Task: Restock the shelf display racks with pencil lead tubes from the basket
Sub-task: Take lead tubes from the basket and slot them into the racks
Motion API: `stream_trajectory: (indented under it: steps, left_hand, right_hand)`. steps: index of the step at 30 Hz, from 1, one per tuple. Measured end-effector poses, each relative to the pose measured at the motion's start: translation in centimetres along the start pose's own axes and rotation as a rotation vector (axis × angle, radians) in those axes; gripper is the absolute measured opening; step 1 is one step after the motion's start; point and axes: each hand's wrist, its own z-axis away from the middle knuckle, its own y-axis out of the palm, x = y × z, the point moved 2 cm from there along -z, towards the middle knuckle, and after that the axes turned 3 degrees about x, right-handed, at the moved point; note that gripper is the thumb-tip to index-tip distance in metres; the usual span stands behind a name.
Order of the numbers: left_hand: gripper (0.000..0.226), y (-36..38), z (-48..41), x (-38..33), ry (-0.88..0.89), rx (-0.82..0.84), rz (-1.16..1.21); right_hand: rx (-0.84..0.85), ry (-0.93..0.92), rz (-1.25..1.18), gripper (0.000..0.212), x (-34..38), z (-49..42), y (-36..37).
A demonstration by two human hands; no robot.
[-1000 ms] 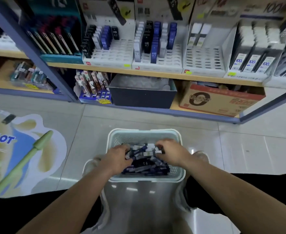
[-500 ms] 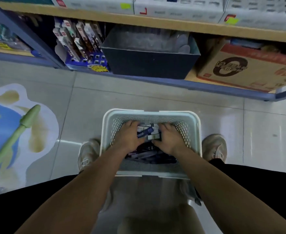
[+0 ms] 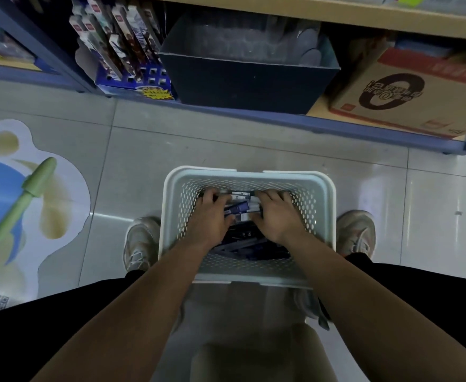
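Tubes (image 3: 241, 208) piled in basket (image 3: 240, 271), centre frame | left hand (image 3: 209, 216) and right hand (image 3: 277, 213) both curl round a bunch | racks out of view; none lifted yet, whole pile left to shelve

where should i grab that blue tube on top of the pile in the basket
Pinch the blue tube across its long sides at mid-length, from straight above. It lies slanted atop the pile, the left hand and right hand crowd its ends, and the basket walls block sideways reach.
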Motion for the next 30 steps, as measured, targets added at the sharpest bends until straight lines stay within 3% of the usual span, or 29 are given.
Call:
stream_trajectory:
  steps: [8, 15, 23, 30]
  left_hand:
    - [0.076, -0.2, -0.4, 0.0, -0.026, 0.105, -0.014]
    - [0.065, -0.2, -0.3, 0.1, 0.006, 0.205, -0.1]
    - [0.073, -1.4, -0.6, -0.4, 0.017, 0.298, -0.02]
    - [0.081, -0.7, -0.9, -0.6, 0.005, 0.41, -0.117]
  right_hand:
    - [0.113, 0.021, -0.053, 0.067, 0.1, 0.1, 0.2]
    - [0.223, 0.016, -0.108, 0.071, 0.2, -0.3, 0.3]
    - [0.22, 0.062, -0.263, 0.076, -0.5, 0.3, -0.3]
    - [0.164, 0.12, -0.426, 0.069, -0.8, -0.1, 0.3]
